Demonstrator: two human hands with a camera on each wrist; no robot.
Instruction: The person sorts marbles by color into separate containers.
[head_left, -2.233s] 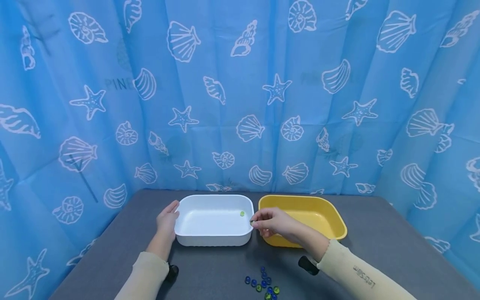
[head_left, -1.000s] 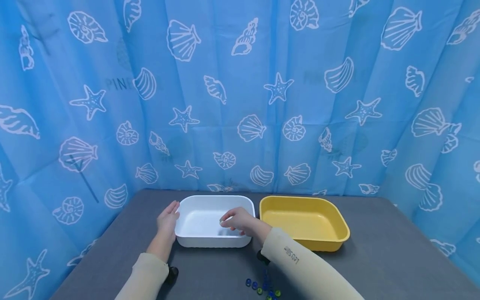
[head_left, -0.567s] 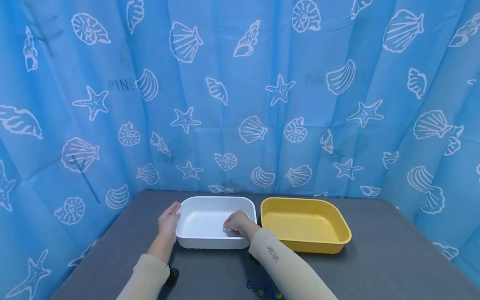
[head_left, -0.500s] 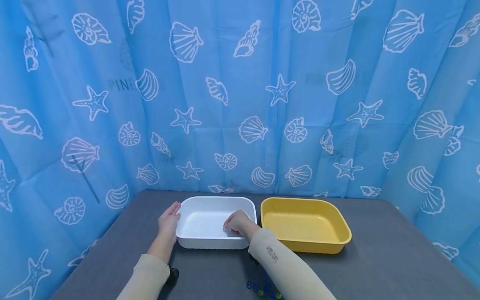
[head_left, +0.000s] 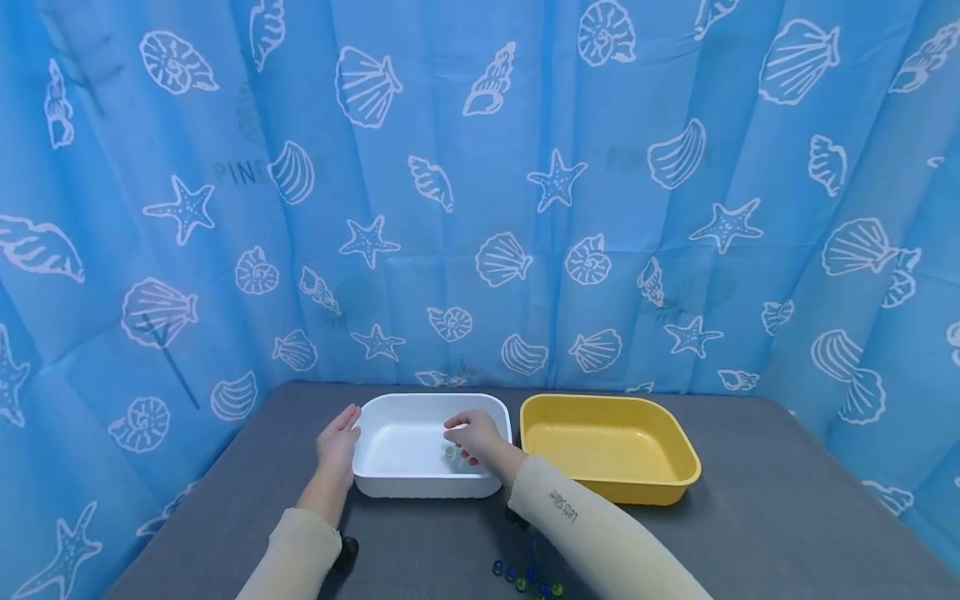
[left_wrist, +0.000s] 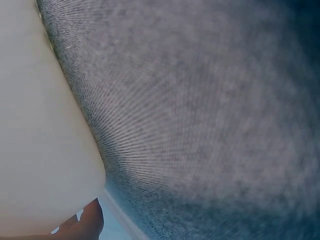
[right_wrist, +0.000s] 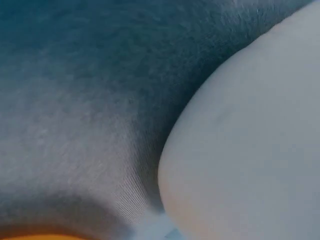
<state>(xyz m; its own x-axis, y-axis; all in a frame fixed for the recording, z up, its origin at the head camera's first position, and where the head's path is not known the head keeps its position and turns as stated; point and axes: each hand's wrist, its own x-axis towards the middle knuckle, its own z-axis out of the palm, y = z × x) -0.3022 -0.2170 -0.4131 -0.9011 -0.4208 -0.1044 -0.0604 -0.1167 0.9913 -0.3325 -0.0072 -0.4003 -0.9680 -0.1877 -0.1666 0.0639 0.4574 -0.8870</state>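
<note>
On the table: a grey cloth-covered top (head_left: 750,517) carries two tubs side by side, with a blue shell-print curtain (head_left: 480,192) hung behind and around it.
White tub: the tub (head_left: 397,437) stands left of centre, upright, its right wall just beside the yellow one; its outer wall fills part of both wrist views.
Yellow tub: this one (head_left: 611,446) sits to the right, upright, showing only bare floor.
Left hand: the hand (head_left: 336,442) lies flat against the white tub's left wall, fingers straight and together, touching the rim and gripping nothing.
Right hand: the hand (head_left: 472,433) hangs over the right half of the white tub, inside its rim, fingers bent downward; whether they pinch anything I cannot tell, since the fingertips are turned away from the head view.
Green bead: one small pale-green bead (head_left: 450,451) lies on the white tub's floor, just below the right hand's fingertips; touching or apart cannot be told.
Bead pile: a cluster of blue and green beads (head_left: 534,577) lies on the table at the near edge, partly hidden by the right sleeve.
Sleeves: both forearms wear cream sleeves; the right one (head_left: 592,533) bears small dark lettering.
Wrist views: both are blurred, showing only cloth weave and tub wall.
</note>
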